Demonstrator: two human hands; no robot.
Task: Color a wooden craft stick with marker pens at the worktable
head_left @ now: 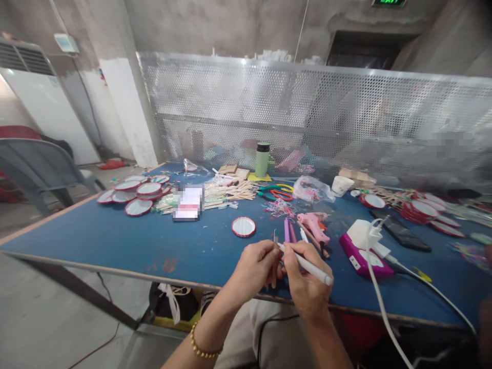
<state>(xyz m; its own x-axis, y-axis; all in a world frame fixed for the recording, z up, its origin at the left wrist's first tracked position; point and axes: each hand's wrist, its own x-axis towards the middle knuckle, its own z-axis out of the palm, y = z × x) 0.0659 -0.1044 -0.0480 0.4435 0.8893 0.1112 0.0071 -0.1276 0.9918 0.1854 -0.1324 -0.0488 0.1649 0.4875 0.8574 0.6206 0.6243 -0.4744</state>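
Near the table's front edge, my left hand (255, 269) is closed around a thin wooden stick (274, 279), which stands roughly upright with a greenish tip at its top. My right hand (309, 279) grips a white pen (313, 269) whose point is at the stick's upper part; whether it touches cannot be made out. Just beyond my hands lies a round, red-rimmed mirror-like disc (243, 226). Purple and pink pens (287, 230) lie right behind my right hand, beside a pink glue gun (314, 225).
Red-rimmed discs (139, 206) are piled at left, others (423, 209) at right. Wooden sticks (230, 192), a phone (188, 202), pliers (282, 193) and a green bottle (262, 160) stand or lie farther back. A purple power strip (363, 256) with white cables sits at right.
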